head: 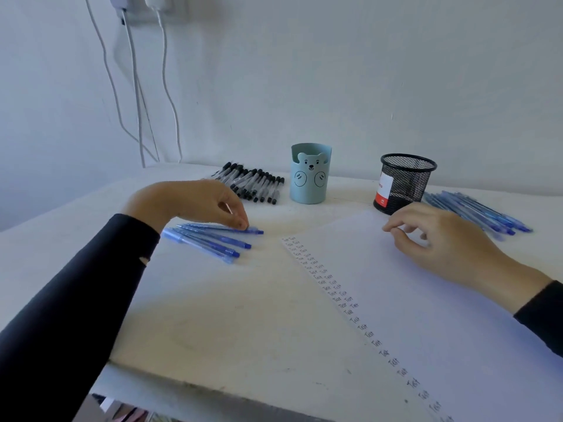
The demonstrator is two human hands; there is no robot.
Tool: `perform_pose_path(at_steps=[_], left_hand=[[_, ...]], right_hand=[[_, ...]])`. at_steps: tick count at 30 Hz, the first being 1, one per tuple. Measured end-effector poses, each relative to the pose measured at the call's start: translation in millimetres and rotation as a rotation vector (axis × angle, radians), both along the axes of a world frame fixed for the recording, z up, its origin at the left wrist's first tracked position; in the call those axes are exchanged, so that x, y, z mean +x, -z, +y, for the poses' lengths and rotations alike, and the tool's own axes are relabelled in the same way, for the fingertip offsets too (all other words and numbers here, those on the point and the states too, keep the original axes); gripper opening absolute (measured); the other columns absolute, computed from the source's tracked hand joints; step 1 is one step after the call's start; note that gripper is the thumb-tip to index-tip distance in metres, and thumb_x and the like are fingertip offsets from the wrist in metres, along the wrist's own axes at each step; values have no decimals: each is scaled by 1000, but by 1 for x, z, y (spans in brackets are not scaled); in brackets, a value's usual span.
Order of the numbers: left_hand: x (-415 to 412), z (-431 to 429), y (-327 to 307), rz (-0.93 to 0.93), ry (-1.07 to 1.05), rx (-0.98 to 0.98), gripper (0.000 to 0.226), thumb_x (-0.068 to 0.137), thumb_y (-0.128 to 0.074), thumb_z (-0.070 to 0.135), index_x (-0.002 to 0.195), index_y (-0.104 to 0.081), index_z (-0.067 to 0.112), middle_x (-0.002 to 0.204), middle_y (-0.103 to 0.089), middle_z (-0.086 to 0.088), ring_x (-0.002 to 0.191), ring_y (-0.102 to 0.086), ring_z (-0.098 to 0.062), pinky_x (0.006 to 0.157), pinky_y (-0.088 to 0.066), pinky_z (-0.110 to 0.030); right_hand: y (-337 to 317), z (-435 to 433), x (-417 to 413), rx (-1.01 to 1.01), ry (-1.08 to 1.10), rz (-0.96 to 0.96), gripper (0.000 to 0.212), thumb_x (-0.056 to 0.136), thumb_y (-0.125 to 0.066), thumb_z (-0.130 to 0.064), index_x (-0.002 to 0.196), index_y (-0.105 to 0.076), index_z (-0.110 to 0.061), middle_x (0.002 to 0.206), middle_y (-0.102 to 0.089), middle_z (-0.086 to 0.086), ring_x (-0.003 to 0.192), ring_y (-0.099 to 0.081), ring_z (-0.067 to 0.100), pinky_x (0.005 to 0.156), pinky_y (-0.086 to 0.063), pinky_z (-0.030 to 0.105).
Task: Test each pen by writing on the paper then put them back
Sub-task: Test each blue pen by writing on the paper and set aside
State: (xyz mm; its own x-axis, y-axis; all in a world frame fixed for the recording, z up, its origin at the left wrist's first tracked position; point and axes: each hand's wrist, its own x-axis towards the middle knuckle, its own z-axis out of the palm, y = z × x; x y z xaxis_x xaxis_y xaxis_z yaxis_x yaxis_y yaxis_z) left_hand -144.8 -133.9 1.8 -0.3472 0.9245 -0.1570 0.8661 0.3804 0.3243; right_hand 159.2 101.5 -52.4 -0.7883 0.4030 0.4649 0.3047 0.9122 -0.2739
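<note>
1. The left hand [195, 202] pinches with its fingers [240, 222] the topmost blue pen [219, 228] of a small fan [210, 243] at centre left, probably kept beside the paper [426, 300] for reach.
2. That pen lies on the surface [243, 315], long axis nearly level across the frame, dark end pointing right.
3. The right hand [441, 239] rests on the paper, fingers loosely curled and empty, probably steadying it.

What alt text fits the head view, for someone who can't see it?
The left hand pinches the top blue pen of a small pile on a white table, while the empty right hand hovers over paper lined with "Test" scribbles. Behind stand a bear pen holder and a black mesh cup, flanked by black pens and more blue pens.
</note>
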Motion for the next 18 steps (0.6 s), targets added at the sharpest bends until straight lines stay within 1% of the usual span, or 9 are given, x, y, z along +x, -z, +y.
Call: perform_pose_path(at_steps=[4,5,8,10,12,14,15,16,18], left_hand=[[29,25,11,-69,53,441,3,87,-69,35,90,-70,37,86,-71,21,84,-66,1,85,-52,-26],[43,34,16,-90,98,503,4,86,-71,32,90,-71,35,85,-72,20,82,-67,0,83,-53,-24],[85,54,36,-86,280,514,7,86,-72,29,91,-73,34,84,-71,19,79,-64,-1,72,-51,-17],[99,64,47,-60,344,509,8,87,-72,30,94,-74,31,85,-69,19,79,-63,-3,69,-49,-16],[100,69,51,-63,341,529,12,89,-68,32,98,-75,28,86,-68,20,82,-62,-3,69,-49,-16],[91,69,49,-57,280,569,16,91,-63,33,101,-74,27,89,-68,20,84,-62,-4,69,-49,-15],[84,68,47,-57,238,587,17,92,-62,33,102,-74,26,90,-69,19,86,-62,-5,69,-49,-14],[75,65,46,-51,198,596,16,92,-61,32,101,-73,26,90,-70,18,86,-63,-5,70,-49,-14],[57,61,44,10,123,591,16,92,-62,33,99,-73,26,88,-69,18,83,-64,-5,72,-52,-19]], right_hand=[[0,3,-1,25,3,-3,14,88,-55,-30,90,-66,-38,101,-61,-24,86,-58,-2,68,-51,33],[1,4,-2,26,-3,0,14,88,-56,-28,89,-66,-38,100,-61,-23,86,-58,-2,67,-50,33],[3,4,-5,-24,-30,2,14,89,-57,-28,90,-69,-35,99,-61,-22,89,-58,2,72,-51,36],[3,0,-8,-61,-80,31,16,88,-57,-35,90,-72,-29,97,-63,-17,91,-58,6,77,-51,39],[0,-11,-9,-109,-144,17,33,86,-54,-54,92,-74,-28,95,-62,-17,93,-53,3,82,-47,30],[-2,-22,-11,-113,-189,-87,49,79,-53,-71,101,-74,-33,96,-57,-20,94,-47,-1,84,-38,17],[-3,-27,-12,-79,-202,-147,55,76,-54,-76,105,-74,-34,97,-55,-20,94,-45,0,84,-36,15],[-2,-31,-12,-51,-216,-192,54,75,-56,-75,108,-73,-35,97,-54,-19,93,-45,2,85,-36,16],[0,-33,-14,-68,-245,-184,32,82,-66,-56,104,-74,-34,98,-57,-14,94,-49,7,84,-38,18]])
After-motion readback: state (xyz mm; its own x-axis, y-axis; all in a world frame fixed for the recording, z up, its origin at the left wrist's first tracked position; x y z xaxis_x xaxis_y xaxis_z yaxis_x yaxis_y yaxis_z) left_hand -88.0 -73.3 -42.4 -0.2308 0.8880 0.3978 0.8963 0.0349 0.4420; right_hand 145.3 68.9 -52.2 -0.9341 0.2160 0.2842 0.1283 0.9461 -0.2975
